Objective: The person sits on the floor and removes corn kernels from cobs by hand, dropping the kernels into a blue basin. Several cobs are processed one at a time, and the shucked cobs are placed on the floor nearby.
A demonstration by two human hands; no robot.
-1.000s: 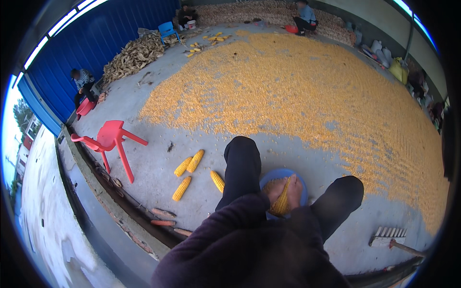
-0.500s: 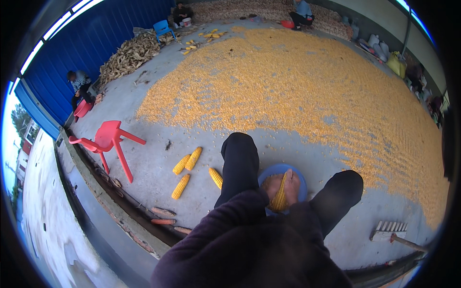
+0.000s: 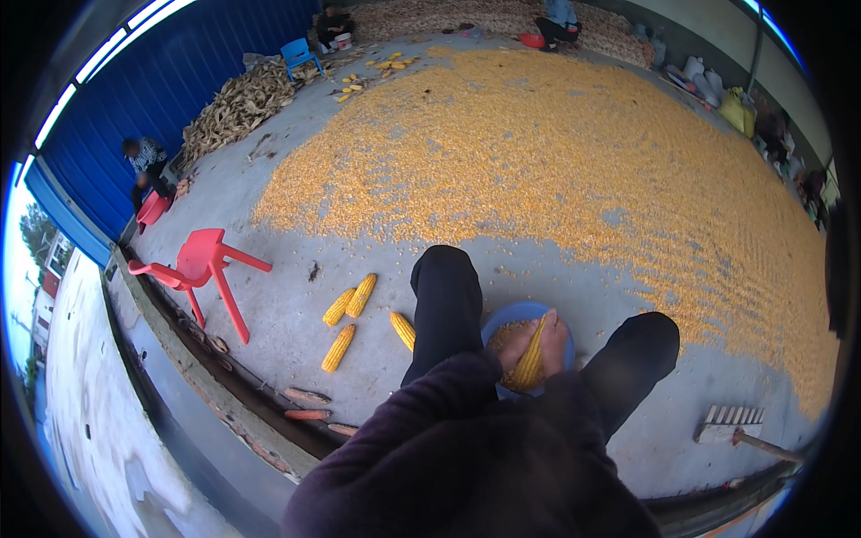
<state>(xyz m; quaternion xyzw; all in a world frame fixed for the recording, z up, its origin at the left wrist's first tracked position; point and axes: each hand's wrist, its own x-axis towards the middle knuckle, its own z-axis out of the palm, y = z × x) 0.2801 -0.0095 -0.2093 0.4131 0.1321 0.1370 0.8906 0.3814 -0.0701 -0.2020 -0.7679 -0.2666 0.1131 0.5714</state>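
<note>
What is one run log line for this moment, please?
left hand: on corn cob | right hand: on the same cob | cob: over blue bowl, between knees | loose cobs: on concrete, left

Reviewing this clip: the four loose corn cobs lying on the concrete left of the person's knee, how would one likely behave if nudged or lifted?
Each loose cob is long and rounded, so a sideways push would probably roll it across the flat concrete. It looks stiff and should lift without bending. Its rows of kernels likely give fingers decent purchase, as with the cob both hands hold over the blue basin.
</note>
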